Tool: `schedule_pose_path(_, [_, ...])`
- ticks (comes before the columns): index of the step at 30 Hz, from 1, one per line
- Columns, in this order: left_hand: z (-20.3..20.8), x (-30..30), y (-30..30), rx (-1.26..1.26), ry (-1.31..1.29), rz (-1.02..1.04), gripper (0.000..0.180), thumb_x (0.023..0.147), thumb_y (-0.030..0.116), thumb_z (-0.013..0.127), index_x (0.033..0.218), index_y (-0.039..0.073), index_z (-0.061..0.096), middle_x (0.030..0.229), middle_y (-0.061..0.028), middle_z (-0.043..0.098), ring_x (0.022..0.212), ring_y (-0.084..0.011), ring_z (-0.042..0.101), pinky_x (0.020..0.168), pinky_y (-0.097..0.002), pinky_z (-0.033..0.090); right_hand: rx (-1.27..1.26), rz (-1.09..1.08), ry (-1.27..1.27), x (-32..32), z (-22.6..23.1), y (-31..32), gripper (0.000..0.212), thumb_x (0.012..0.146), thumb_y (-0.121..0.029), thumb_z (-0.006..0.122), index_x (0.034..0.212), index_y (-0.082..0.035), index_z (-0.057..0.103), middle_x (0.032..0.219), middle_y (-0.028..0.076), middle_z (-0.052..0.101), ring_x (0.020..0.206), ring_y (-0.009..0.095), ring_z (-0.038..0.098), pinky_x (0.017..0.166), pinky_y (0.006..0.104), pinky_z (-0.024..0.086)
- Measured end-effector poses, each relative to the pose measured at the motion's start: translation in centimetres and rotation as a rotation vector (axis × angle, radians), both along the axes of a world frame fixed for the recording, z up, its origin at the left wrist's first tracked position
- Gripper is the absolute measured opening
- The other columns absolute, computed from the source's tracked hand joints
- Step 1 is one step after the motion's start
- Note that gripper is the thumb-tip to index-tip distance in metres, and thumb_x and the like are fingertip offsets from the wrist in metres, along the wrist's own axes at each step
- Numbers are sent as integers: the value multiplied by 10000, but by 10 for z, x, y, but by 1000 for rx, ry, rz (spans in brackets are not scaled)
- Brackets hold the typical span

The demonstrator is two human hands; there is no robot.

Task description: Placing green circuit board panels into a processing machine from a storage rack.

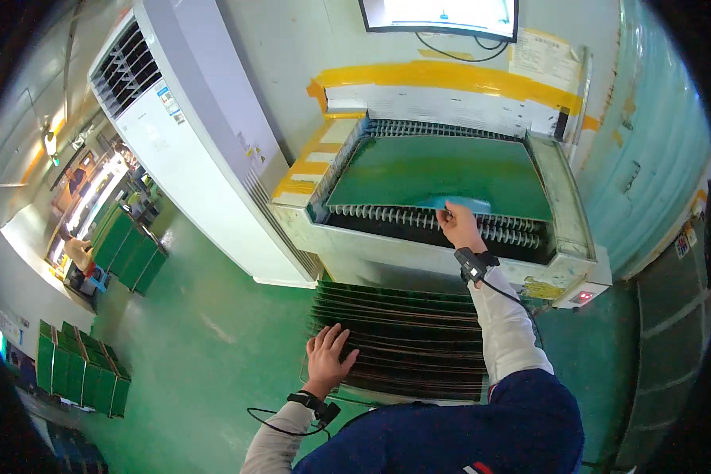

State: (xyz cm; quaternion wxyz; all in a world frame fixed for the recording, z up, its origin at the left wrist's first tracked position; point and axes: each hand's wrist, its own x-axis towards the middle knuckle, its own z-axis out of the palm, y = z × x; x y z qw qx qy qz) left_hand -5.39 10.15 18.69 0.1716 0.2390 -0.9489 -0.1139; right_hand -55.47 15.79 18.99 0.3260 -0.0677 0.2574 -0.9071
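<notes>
The right hand (pixel 458 225) pinches the near edge of a green sheet (pixel 442 174) lying flat on the machine's rollers (pixel 403 215), its long axis apparently running left to right. The left hand (pixel 329 357), fingers spread, rests on the rack of stacked sheets (pixel 411 347) below; a white air conditioner (pixel 189 134) stands left.

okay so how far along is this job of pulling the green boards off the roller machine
Looks partway. Done: a stack of boards already stands in the rack below the machine. In hand: the right hand grips the near edge of a green board lying on the rollers, while the left hand rests on the stack. Left: that board is not yet in the stack.
</notes>
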Motion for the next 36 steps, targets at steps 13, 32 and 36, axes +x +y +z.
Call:
schedule_pose_path(13, [1,-6,-1,13,-56,33,549,857,412,712,1337,164,614,1461,-89,525,1368,-324,445,1112,-543,308,392,298,78,-16,38,3,351,1013,-273,587,1148,51,584,1106,202,687,941,272,706,707,316,592])
schedule_pose_path(32, [4,-14,0,10,-107,9,544,849,373,727,1327,140,616,1468,-92,512,1370,-327,432,1111,-516,301,1507,-307,1570,-30,34,-14,516,896,-405,666,1353,-176,597,1508,97,480,1435,370,358,1162,587,247])
schedule_pose_path(36, [7,-16,2,8,-111,19,546,853,368,724,1337,144,609,1474,-85,507,1373,-325,431,1106,-526,301,1516,-326,1570,-43,34,-17,531,893,-426,664,1355,-173,597,1510,95,477,1432,369,362,1167,580,241])
